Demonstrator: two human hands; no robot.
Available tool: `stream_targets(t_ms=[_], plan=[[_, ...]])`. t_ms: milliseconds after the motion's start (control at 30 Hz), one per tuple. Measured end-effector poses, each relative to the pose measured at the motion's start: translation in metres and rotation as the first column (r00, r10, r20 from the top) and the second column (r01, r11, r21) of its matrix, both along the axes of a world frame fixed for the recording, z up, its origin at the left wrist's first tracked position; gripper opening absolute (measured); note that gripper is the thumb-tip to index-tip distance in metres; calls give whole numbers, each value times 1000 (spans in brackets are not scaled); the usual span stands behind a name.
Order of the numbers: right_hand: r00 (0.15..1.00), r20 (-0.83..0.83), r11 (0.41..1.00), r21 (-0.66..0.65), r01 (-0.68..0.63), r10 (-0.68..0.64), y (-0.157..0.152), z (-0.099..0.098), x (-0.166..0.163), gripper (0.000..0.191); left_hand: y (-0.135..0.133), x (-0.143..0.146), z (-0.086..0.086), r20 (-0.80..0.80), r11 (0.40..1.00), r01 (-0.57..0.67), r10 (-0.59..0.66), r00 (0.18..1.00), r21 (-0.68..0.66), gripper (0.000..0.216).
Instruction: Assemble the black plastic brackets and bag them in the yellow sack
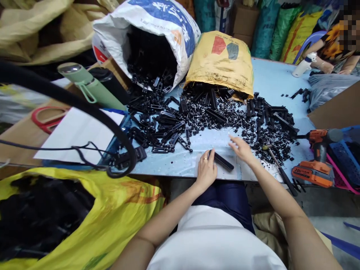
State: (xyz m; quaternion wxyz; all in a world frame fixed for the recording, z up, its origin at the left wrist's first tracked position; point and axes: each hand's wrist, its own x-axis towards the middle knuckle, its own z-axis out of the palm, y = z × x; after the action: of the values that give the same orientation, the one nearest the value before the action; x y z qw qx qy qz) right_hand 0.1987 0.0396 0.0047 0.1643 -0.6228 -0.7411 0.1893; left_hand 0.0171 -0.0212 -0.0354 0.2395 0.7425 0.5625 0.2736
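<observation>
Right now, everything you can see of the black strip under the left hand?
The black strip is long, narrow and matte, plastic-looking. It lies flat near the front edge of the pale blue table, slanting down to the right. Fingers of the left hand cover its upper-left end; the right hand is apart from it.
</observation>
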Motion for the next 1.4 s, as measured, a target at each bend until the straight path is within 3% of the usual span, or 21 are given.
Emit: stream_targets(t_ms=[33,100,167,233,333,400,467,533,600,633,700,767,933,1033,1200,1400], plan=[[988,83,992,29,126,-128,12,5,14,38,4,0,3,-98,993,119,-117,988,19,51],[892,229,921,92,378,-389,35,15,40,38,16,3,11,-255,935,356,-343,904,3,48],[786,298,838,120,532,-542,55,21,62,38,26,8,19,-354,872,488,-470,809,-42,44],[746,305,798,97,594,-592,69,23,76,34,32,10,26,-417,858,510,-485,769,-59,42],[744,293,790,73,609,-601,77,24,83,30,30,4,30,-472,882,469,-431,770,-41,37],[771,273,813,84,576,-575,73,27,80,32,26,-4,29,-498,902,427,-397,770,-59,33],[841,247,875,81,478,-482,59,31,73,35,24,-11,28,-503,915,391,-386,774,-101,28],[927,212,951,37,308,-308,36,33,65,30,25,-13,26,-463,914,382,-401,790,-140,27],[981,191,998,-60,38,-26,7,30,55,19,28,-11,25,-396,897,410,-442,805,-167,29],[970,196,986,-115,-122,142,-8,27,50,18,29,-10,25,-368,886,428,-463,806,-178,30],[870,246,900,-208,-383,426,-34,17,41,23,33,-5,24,-334,867,458,-499,800,-198,31],[770,335,839,-255,-480,543,-53,6,33,30,34,-1,25,-327,858,467,-514,793,-216,32],[756,471,891,-252,-378,454,-65,-5,21,37,31,5,27,-341,859,465,-512,789,-214,50],[748,530,916,-185,-357,398,-68,3,15,39,29,4,22,-343,858,488,-512,788,-158,62],[720,610,925,-58,-376,331,-77,20,4,36,29,-5,9,-299,890,455,-444,845,-36,57],[704,623,925,-87,-371,341,-76,38,-10,31,31,-14,-2,-191,874,460,-431,882,156,58]])
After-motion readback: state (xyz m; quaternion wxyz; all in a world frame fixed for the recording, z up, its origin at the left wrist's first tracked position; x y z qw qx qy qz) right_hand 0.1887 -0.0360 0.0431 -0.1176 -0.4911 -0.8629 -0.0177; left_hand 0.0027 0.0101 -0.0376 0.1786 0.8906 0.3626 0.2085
